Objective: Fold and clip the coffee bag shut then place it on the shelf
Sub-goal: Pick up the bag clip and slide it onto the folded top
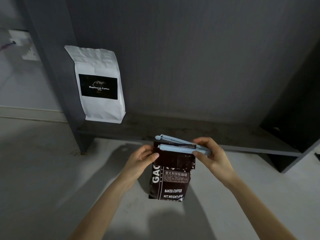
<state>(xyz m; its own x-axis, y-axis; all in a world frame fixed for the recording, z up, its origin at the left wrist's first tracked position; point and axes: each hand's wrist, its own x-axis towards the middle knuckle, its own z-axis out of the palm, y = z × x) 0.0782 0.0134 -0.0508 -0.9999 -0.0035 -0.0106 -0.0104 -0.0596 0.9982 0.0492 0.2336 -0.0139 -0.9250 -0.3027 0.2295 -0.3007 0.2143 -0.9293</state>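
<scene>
A dark brown coffee bag [170, 181] with white lettering is held upright above the pale floor, its top folded over toward me. My left hand [143, 155] grips the folded top at its left edge. My right hand [210, 154] holds the hinge end of a long light blue bag clip [178, 144]. The clip's two arms are spread apart at the left, and they straddle the bag's folded top edge. The grey shelf [190, 130] lies just beyond the bag.
A white coffee bag [98, 84] with a black label stands at the shelf's left end against the dark upright panel [57, 66]. The shelf's back wall rises behind. A dark opening sits at the far right. A wall socket [22, 44] is on the left.
</scene>
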